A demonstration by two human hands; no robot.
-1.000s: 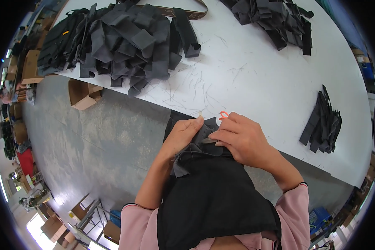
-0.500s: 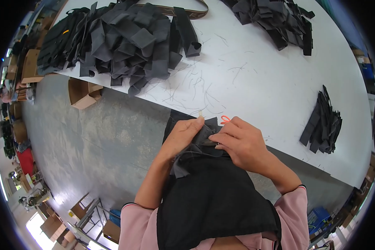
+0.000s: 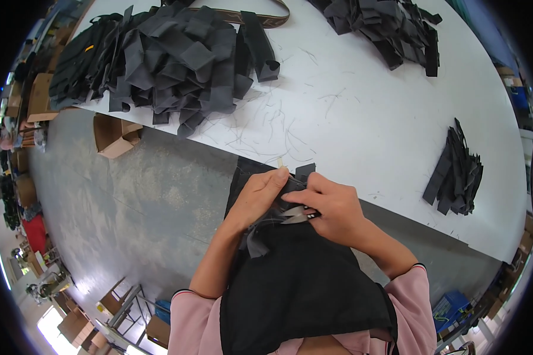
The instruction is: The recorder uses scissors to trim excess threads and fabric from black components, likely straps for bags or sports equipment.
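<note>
My left hand (image 3: 256,198) is closed, thumb on top, on a dark grey fabric strip (image 3: 305,171) at the table's near edge. My right hand (image 3: 339,214) is closed around a small pair of scissors (image 3: 295,215). Their bare metal blades point left, a little apart, just below the fabric. The right index finger reaches toward the strip, close to the left thumb. A loose grey end of fabric (image 3: 256,243) hangs below my left hand over my black apron (image 3: 302,278). A short pale piece sticks up beyond the left thumb; its kind is unclear.
On the white table (image 3: 349,136) lie a big heap of dark fabric strips (image 3: 183,65), another heap (image 3: 385,26) at the far right and a small bundle (image 3: 455,171) on the right. Thread snippets are scattered between them. An open cardboard box (image 3: 117,135) stands beyond the table's left edge.
My right hand has turned, and the scissor blades now show beneath its fingers. The orange loop beside that hand is out of sight. The left hand keeps its hold on the fabric strip.
</note>
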